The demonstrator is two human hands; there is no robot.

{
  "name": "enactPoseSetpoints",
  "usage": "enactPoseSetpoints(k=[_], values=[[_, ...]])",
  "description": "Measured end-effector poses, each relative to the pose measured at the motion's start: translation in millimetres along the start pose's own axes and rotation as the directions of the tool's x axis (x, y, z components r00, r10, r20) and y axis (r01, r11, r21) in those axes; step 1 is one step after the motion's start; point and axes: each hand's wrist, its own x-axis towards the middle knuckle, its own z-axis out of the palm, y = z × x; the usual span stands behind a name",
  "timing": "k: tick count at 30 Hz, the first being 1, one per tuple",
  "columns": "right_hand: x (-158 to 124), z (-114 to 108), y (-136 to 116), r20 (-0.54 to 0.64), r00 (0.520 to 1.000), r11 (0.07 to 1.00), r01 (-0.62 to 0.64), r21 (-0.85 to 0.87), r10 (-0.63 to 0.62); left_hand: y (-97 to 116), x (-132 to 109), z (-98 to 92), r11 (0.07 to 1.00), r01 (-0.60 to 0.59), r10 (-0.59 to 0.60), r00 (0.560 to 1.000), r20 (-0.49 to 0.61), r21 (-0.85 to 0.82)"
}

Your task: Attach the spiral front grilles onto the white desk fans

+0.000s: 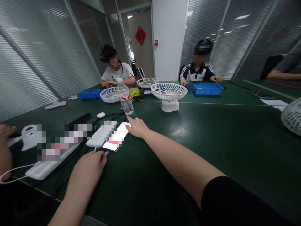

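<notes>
On the green table (199,141), one lit phone (118,135) face up beside one white block (100,134); long axis diagonal, top pointing away and right. Four white slatted baskets (168,96), one cut off at right edge; two blue trays (208,91), contents unclear; one clear bottle (125,99), upright. Right hand (138,127): fingertips narrowly apart at phone's top, grip can't tell. Left hand (90,163): fingers curled by phone's bottom, hold can't tell.

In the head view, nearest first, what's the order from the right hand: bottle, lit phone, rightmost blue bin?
1. Lit phone, just left of the right hand.
2. Bottle, just beyond, slightly left.
3. Rightmost blue bin, well beyond, right.
</notes>
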Motion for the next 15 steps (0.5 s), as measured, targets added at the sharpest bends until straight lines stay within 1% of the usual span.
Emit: enactPoseSetpoints(k=[3,5,10,15], values=[[-0.4,-0.3,-0.7,0.002,1.000,1.000,0.001,-0.004,-0.001,-2.2,1.7,1.2,0.997,0.060,-0.062,0.998,-0.025,-0.053],[-0.6,-0.6,-0.8,0.002,1.000,1.000,0.004,-0.007,-0.004,-1.8,0.9,2.3,0.996,0.076,-0.079,0.996,-0.044,-0.054],[-2.9,-2.7,-1.6,-0.002,0.999,0.999,0.038,-0.012,-0.038,0.4,-0.6,6.4,0.999,0.032,-0.035,0.994,-0.100,-0.032],[-4.3,-5.2,-1.2,0.009,0.997,0.997,0.073,0.009,-0.073,0.3,-0.5,10.9,1.000,0.008,-0.010,0.994,-0.113,-0.019]])
